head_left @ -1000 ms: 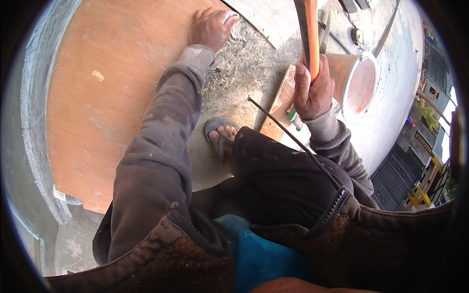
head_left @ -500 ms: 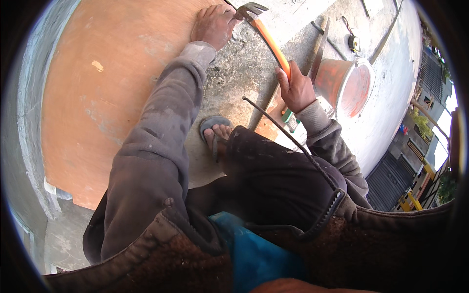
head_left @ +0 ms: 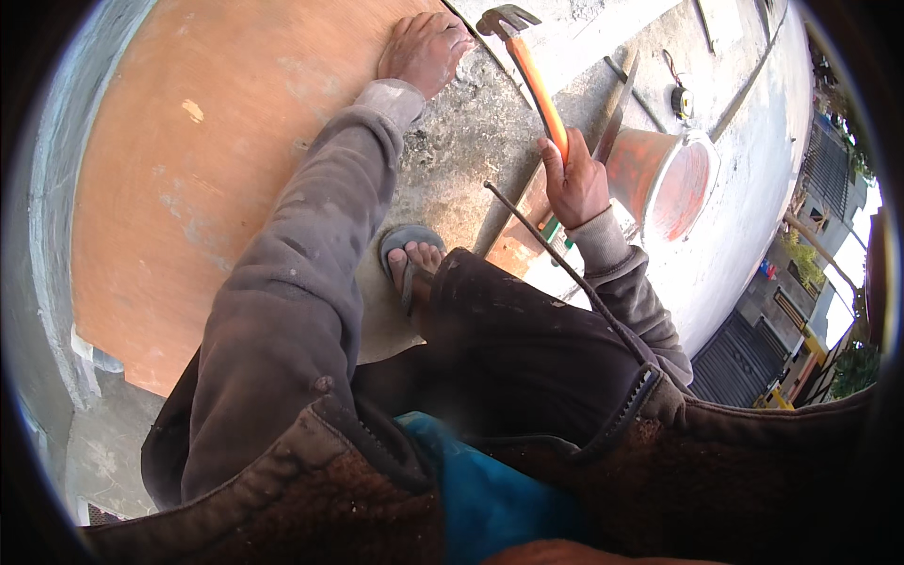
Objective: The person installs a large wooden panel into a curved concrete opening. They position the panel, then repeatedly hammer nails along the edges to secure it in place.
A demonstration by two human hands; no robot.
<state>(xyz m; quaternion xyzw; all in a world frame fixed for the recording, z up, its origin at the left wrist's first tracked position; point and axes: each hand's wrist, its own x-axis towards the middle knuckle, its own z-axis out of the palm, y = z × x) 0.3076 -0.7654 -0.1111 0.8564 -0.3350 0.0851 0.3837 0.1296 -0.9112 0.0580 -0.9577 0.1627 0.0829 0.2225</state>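
My right hand (head_left: 577, 184) is closed round the lower handle of a claw hammer (head_left: 540, 89), which has an orange grip and a dark metal head. The hammer's head (head_left: 507, 21) is raised a short way to the right of my left hand. At the edge of a large orange-brown board (head_left: 188, 188), my left hand (head_left: 426, 55) is closed with its fingers curled together. What its fingertips hold, if anything, is hidden.
A reddish bucket (head_left: 648, 174) lies on its side right of my right hand. Beside it are a handsaw (head_left: 617, 108) and a tape measure (head_left: 681, 102). My sandalled foot (head_left: 411, 259) stands on rough concrete (head_left: 452, 169). A dark cord (head_left: 565, 264) crosses above my knee.
The hammer's head has moved right, away from my left hand's fingers, opening a gap between them. Both hands keep their grip. The whole view has shifted slightly.
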